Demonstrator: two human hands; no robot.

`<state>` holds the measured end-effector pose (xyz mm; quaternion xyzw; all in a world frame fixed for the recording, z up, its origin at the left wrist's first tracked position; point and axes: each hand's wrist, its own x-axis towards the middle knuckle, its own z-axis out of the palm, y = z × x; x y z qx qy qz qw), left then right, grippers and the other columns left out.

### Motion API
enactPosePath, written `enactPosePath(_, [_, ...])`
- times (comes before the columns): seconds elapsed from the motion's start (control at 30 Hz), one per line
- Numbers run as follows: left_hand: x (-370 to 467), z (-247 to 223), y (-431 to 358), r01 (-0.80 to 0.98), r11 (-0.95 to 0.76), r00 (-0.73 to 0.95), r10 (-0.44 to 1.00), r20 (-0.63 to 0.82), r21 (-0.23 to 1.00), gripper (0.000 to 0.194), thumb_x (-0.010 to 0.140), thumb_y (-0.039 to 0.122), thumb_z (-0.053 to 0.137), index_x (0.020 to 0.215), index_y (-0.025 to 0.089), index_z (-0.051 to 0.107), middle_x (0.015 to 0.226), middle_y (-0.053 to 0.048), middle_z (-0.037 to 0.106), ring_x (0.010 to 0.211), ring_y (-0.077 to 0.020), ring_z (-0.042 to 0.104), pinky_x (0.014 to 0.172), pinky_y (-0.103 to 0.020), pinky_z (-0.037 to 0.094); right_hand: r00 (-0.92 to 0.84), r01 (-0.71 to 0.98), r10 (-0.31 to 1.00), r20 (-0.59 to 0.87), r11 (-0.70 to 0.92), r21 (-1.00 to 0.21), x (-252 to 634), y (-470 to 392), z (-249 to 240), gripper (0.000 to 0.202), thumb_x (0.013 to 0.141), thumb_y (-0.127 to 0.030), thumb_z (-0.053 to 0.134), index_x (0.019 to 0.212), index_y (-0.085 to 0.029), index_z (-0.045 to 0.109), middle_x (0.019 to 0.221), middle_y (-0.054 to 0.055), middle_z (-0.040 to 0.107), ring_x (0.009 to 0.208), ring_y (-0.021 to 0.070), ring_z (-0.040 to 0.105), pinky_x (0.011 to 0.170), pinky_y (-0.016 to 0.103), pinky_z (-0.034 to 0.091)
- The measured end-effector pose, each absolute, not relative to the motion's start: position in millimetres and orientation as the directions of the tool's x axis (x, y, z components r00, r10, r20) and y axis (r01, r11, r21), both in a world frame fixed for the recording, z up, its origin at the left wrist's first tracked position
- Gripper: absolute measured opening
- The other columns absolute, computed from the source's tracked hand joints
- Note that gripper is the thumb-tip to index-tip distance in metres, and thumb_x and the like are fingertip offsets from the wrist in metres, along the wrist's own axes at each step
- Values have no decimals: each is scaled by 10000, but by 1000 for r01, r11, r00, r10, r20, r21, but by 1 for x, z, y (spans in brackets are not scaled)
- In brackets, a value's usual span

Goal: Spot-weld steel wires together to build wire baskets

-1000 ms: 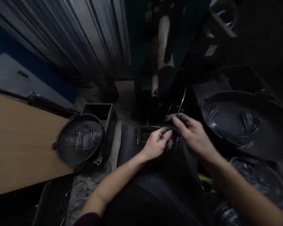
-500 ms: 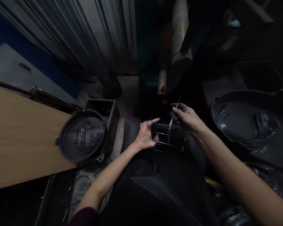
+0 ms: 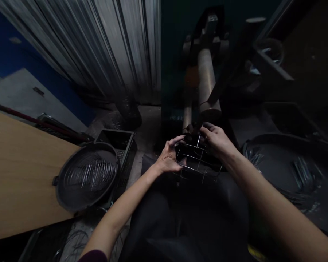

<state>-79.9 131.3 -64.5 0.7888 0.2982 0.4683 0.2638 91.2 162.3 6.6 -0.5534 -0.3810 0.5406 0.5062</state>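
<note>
My left hand (image 3: 170,157) grips the left end of a small curved frame of thin metal wires (image 3: 192,168), thumb below and fingers above. The frame is held just over my dark-clad lap. At its far edge my right hand (image 3: 217,141) pinches a thin straight wire (image 3: 198,140) between thumb and fingers. This wire stands nearly upright in the view, its lower end at the frame's top wire. Whether it touches the frame there I cannot tell.
On the left, a round black basin (image 3: 86,182) of bent wires sits by a wooden board (image 3: 22,174) and a dark plastic crate (image 3: 116,136). At right stands a larger black basin (image 3: 278,160) with wire pieces. Ahead is a machine with a metal cylinder (image 3: 206,78).
The view has tipped upward, showing more of the machine. The right hand's wire has gone from slanting across the frame to nearly upright, with less of it showing. The left hand keeps its hold.
</note>
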Motion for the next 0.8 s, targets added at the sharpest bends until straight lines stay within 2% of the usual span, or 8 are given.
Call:
enactPosePath(0.13, [-82, -65, 140, 198, -684, 369, 716, 593, 702, 829, 625, 163, 635, 1323, 202, 190, 1205, -125, 493, 1106, -252, 531, 978, -437, 432, 135, -110, 970, -200, -186, -976, 88, 168, 7, 342, 635, -396, 736, 748, -191, 487, 494, -68, 445, 364, 50, 341, 322, 175, 239])
enactPosePath(0.37, [-83, -63, 154, 127, -718, 357, 677, 644, 684, 804, 628, 159, 632, 1311, 192, 209, 1260, -144, 428, 1047, -233, 566, 980, -440, 434, 137, -62, 976, -171, -163, -985, 82, 172, 17, 393, 617, -449, 749, 658, -215, 436, 414, -75, 344, 380, 75, 330, 341, 193, 220])
enactPosePath(0.5, [-83, -56, 161, 154, -744, 331, 659, 676, 650, 792, 626, 150, 633, 1311, 195, 238, 1214, -123, 445, 1027, -225, 566, 969, -429, 438, 149, -51, 980, -130, -123, -991, 84, 177, 18, 420, 591, -471, 755, 601, -201, 434, 437, -59, 386, 394, 65, 342, 363, 192, 257])
enactPosePath(0.63, [-82, -56, 169, 116, -711, 354, 682, 640, 693, 875, 621, 153, 654, 1344, 227, 166, 1142, -82, 485, 1005, -213, 568, 940, -422, 455, 192, -89, 978, -82, -66, -994, 87, 187, 10, 412, 528, -435, 784, 583, -186, 460, 478, -41, 449, 429, 73, 410, 388, 196, 321])
enactPosePath(0.8, [-83, -59, 179, 140, -715, 366, 680, 635, 685, 891, 608, 173, 672, 1340, 235, 168, 1249, -114, 440, 1114, -261, 524, 982, -464, 422, 195, -157, 972, -132, -102, -982, 88, 195, 0, 384, 555, -390, 759, 575, -202, 424, 467, -55, 419, 398, 75, 395, 386, 217, 367])
